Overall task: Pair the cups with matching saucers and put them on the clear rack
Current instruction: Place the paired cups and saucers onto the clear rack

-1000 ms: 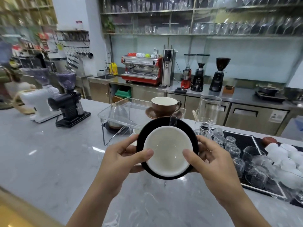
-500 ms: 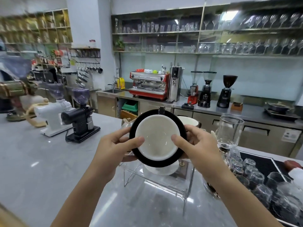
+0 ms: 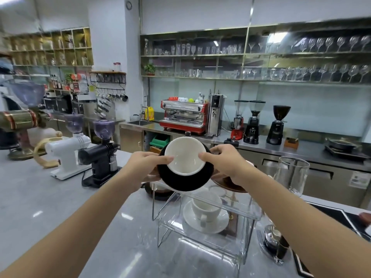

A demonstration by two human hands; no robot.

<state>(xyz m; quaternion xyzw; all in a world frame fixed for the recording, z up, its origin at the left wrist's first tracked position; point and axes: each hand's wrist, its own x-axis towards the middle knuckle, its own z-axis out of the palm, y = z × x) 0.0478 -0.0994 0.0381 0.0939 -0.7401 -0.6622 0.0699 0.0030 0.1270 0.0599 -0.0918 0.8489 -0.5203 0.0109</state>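
I hold a black saucer [image 3: 185, 182] with a black cup, white inside [image 3: 185, 155], between both hands above the clear rack [image 3: 249, 214]. My left hand [image 3: 145, 167] grips the saucer's left edge, thumb on the cup's rim. My right hand [image 3: 226, 164] grips the right edge, thumb on the rim as well. On the rack's lower shelf a white cup [image 3: 206, 205] stands on a white saucer [image 3: 217, 224]. A brown saucer [image 3: 227, 184] shows on the top shelf behind my right hand; its cup is hidden.
A tall glass vessel [image 3: 292, 175] stands right of the rack, a black mat [image 3: 329, 215] beyond it. Black [image 3: 101, 155] and white [image 3: 69, 153] grinders stand on the grey counter [image 3: 40, 201] at left. A dark coaster [image 3: 158, 192] lies behind the rack.
Both hands have carried the black cup and saucer forward and up over the rack. The view rose, and the white cup set on the lower shelf came into sight.
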